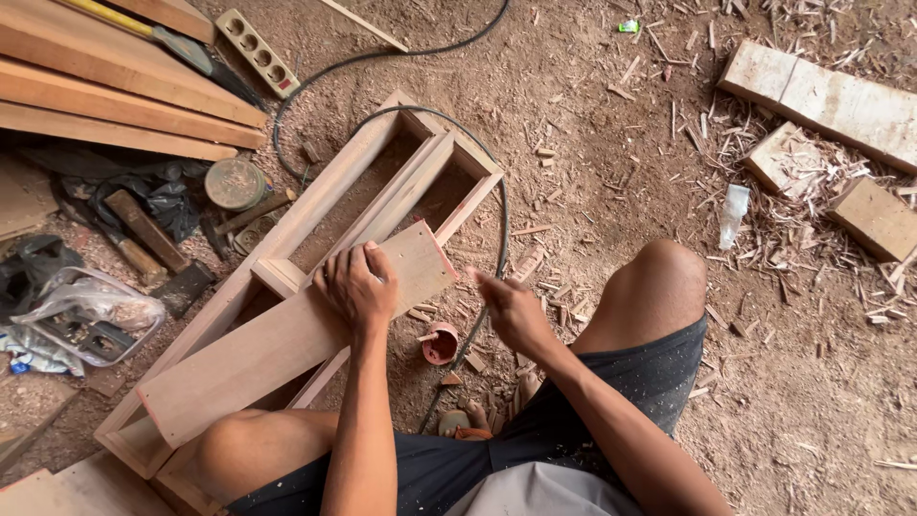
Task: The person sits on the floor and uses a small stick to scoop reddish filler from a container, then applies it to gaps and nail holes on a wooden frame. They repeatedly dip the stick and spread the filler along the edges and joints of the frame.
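Resting flat, the left hand (pixel 358 285) presses palm-down with fingers spread on a loose wooden board (pixel 296 334); it does not grip. The board lies slantwise across a long wooden frame (pixel 315 205) that sits on the dirt floor (pixel 592 172), its near end by the person's left knee (pixel 234 444), its far end past the frame's right rail.

The right hand (pixel 511 311) hovers just right of the board's far end, fingers drawn together and loosely curled. Cannot tell whether anything small is pinched in it.

A small reddish cup (pixel 440 342) stands on the floor between the two hands, beside a black cable (pixel 497 205) that loops around the frame's far end.

Left of the frame: a round tin (pixel 235 182), a hammer (pixel 143 229), a clear plastic bag (pixel 91 311). Stacked planks (pixel 105 96) upper left, with a power strip (pixel 256 50) near them. Offcut blocks (pixel 826 100) and wood chips lie upper right.
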`<state>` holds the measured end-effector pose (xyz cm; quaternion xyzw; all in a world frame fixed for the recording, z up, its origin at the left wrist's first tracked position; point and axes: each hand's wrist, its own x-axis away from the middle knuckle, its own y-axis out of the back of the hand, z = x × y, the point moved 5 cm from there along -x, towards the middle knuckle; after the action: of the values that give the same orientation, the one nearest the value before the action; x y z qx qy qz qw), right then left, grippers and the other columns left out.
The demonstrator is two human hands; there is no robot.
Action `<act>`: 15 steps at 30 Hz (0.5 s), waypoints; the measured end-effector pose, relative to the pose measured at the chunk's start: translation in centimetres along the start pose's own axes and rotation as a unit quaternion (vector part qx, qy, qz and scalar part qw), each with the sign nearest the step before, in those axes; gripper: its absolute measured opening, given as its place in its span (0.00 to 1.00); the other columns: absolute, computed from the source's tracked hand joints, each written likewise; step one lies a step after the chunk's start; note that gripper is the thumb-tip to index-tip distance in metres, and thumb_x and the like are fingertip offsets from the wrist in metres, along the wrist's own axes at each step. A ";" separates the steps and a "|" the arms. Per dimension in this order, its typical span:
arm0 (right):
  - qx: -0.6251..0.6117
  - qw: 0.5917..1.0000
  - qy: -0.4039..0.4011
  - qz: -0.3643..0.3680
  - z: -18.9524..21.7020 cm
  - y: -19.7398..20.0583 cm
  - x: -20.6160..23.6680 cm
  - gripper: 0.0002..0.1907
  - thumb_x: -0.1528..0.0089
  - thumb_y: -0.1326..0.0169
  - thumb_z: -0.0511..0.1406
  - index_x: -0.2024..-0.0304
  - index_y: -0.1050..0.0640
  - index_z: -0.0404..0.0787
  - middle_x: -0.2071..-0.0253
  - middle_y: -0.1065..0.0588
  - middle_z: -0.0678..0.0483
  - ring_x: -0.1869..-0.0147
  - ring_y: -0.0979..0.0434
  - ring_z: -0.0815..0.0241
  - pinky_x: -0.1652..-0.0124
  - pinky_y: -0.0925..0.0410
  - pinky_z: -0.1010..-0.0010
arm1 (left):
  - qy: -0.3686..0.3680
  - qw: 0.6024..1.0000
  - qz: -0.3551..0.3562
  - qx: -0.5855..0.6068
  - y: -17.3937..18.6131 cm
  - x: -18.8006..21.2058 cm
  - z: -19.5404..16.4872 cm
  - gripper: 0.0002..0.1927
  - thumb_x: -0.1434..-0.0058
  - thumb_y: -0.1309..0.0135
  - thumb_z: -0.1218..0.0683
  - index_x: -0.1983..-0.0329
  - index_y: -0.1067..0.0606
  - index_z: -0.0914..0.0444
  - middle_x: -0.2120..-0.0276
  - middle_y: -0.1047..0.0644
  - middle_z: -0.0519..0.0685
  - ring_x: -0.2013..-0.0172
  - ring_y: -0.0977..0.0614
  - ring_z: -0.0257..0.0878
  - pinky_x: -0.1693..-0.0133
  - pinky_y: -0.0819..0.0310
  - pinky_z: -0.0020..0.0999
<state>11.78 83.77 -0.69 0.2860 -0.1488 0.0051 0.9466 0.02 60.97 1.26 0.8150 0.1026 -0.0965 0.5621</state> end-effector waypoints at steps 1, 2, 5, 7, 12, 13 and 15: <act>-0.010 1.000 0.003 -0.015 0.1 0.3 0.1 0.21 0.29 0.60 0.42 0.39 0.24 0.45 0.62 0.24 0.42 0.79 0.30 0.61 0.82 0.32 0.71 | -0.001 1.000 -0.002 0.001 0.3 0.1 0.0 0.17 0.29 0.57 0.49 0.67 0.21 0.58 0.64 0.19 0.50 0.58 0.21 0.46 0.41 0.44 0.49; -0.018 0.999 0.026 -0.021 0.4 0.3 0.3 0.21 0.29 0.59 0.42 0.39 0.24 0.44 0.62 0.24 0.41 0.79 0.31 0.62 0.83 0.33 0.72 | -0.001 1.000 -0.004 0.003 0.5 0.1 0.0 0.17 0.30 0.57 0.49 0.67 0.21 0.58 0.64 0.19 0.50 0.58 0.21 0.46 0.42 0.44 0.49; -0.036 0.997 0.067 -0.031 0.9 -0.1 0.8 0.20 0.30 0.57 0.41 0.40 0.24 0.42 0.62 0.23 0.42 0.80 0.31 0.63 0.84 0.33 0.75 | -0.002 1.000 -0.011 -0.002 0.6 -0.1 0.0 0.16 0.31 0.57 0.49 0.67 0.21 0.59 0.64 0.19 0.50 0.60 0.21 0.46 0.42 0.44 0.50; -0.049 0.997 0.056 -0.027 0.7 -0.9 0.8 0.20 0.31 0.56 0.41 0.41 0.23 0.43 0.61 0.23 0.43 0.81 0.31 0.63 0.85 0.33 0.75 | -0.004 1.000 -0.015 -0.004 0.6 -0.1 -0.1 0.16 0.30 0.57 0.49 0.67 0.21 0.59 0.64 0.19 0.50 0.59 0.21 0.46 0.42 0.44 0.49; 0.039 0.999 0.026 -0.022 -0.8 -0.9 0.2 0.19 0.31 0.54 0.41 0.41 0.22 0.45 0.69 0.23 0.45 0.81 0.36 0.61 0.84 0.39 0.70 | -0.006 1.000 -0.014 0.002 0.8 0.0 -0.5 0.16 0.30 0.56 0.49 0.67 0.21 0.60 0.64 0.19 0.51 0.59 0.21 0.47 0.42 0.43 0.51; 0.047 0.998 0.029 -0.040 -0.8 -0.7 0.3 0.19 0.31 0.54 0.41 0.40 0.22 0.45 0.69 0.24 0.46 0.81 0.36 0.60 0.84 0.40 0.70 | -0.011 1.000 -0.026 0.007 0.9 0.0 -0.7 0.16 0.31 0.56 0.49 0.67 0.21 0.59 0.64 0.19 0.51 0.58 0.21 0.48 0.42 0.43 0.51; -0.003 0.990 0.124 -0.067 0.2 -0.2 0.6 0.19 0.28 0.55 0.41 0.39 0.24 0.43 0.66 0.24 0.48 0.74 0.32 0.66 0.78 0.33 0.76 | -0.008 1.000 -0.029 0.009 1.2 0.3 -0.8 0.16 0.31 0.56 0.50 0.66 0.21 0.59 0.64 0.19 0.51 0.57 0.21 0.48 0.43 0.43 0.50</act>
<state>12.33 83.40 -0.49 0.2895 -0.0111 -0.0236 0.9568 0.64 61.28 2.55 0.8160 0.1204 -0.1199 0.5525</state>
